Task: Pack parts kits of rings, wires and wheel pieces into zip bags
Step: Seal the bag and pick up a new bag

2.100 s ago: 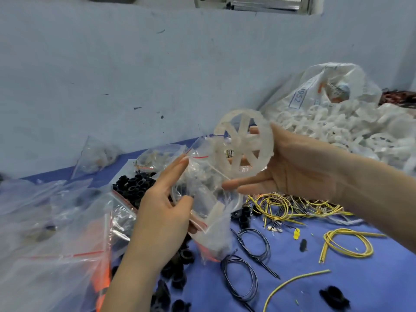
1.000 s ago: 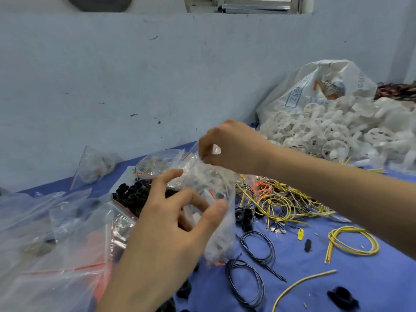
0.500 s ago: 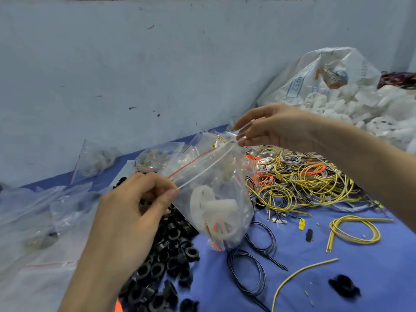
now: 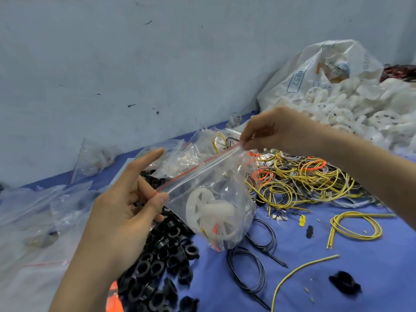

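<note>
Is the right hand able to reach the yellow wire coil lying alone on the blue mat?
Probably, but not yet: the right hand pinches a corner of the zip bag and would have to let go first. The yellow wire coil lies uncovered, with nothing in between.

Bright, even, cool light fills the scene; the coiled black wires (image 4: pixel 271 240) cast only faint shadows on the blue table cover (image 4: pixel 382 273). The clear plastic zip bag with a red seal line (image 4: pixel 225 174) carries small white glints. The heap of white plastic wheel pieces (image 4: pixel 360 109) at right is nearly washed out. Crumpled clear bags (image 4: pixel 45 206) at the left edge look smeared and soft.
</note>
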A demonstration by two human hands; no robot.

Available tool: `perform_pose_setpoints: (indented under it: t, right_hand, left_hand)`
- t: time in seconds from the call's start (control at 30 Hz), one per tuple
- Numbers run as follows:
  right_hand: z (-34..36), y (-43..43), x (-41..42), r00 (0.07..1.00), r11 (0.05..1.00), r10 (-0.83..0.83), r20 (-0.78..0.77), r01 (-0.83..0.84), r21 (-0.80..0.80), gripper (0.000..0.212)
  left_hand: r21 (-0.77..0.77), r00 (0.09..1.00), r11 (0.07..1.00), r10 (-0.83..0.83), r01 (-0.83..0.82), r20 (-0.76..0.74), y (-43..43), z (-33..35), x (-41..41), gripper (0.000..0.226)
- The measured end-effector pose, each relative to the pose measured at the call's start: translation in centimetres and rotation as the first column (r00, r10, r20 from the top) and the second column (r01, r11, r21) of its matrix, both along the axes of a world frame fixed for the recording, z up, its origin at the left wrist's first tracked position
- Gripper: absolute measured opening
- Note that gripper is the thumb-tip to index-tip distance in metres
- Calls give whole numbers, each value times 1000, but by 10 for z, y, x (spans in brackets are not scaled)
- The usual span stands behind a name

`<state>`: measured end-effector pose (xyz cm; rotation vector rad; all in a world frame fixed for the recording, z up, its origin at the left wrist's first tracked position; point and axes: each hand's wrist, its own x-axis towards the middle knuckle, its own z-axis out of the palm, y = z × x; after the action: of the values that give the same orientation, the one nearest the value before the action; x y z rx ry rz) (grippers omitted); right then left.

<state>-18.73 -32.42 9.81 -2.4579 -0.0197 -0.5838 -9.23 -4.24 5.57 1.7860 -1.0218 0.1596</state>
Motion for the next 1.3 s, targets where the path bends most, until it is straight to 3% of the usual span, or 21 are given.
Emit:
perform_pose_setpoints:
  t: [0.23,0.37,0.47,0.53,0.6,0.67,0.77,0.83,0.93,1.03,1.3]
  right_hand:
    - [7,4,-2,998,975,-39,52,50,-216,5]
    - [5,33,-2,1000,913,-18,-12,11,-408,33]
    - [4,70,-1,991,880,118,-56,-130,-457,48]
    - [5,83,1,984,863,152,-91,-177,-474,54]
    - [7,87,2,987,859,127,-94,-157,-487,49]
    - [9,85,4,995,859,90,-52,-104,-502,30]
    - [10,82,7,993,900,106,-53,-119,-420,12]
    - [10,80,9,989,914,122,-83,-145,-379,10]
    - [11,78,10,984,940,138,-115,-167,-297,11]
    - [10,77,11,977,952,153,-146,-186,-244,13]
    - [6,78,12,977,977,185,-109,-195,-87,11]
  left_hand:
    - [-32,998,998,-51,50,-27,-2,-5,2,73]
    - [-22,996,998,-63,64,61,-25,-11,-11,68]
    - [-5,983,995,-94,96,160,-37,-11,-19,62]
    - [-46,986,996,-74,82,150,-38,-10,-20,56]
    - [-76,988,995,-53,65,143,-36,-9,-19,57]
    - [-87,988,995,-36,50,153,-34,-8,-17,57]
    - [-95,990,995,-25,39,139,-32,-7,-16,57]
    - [-90,990,996,-7,20,142,-32,-7,-16,53]
    - [-37,987,999,44,-39,157,-35,-10,-13,20]
    - [33,976,995,87,-96,199,-37,-14,-13,20]
    - [-59,999,998,3,-5,-34,-39,-15,-14,13]
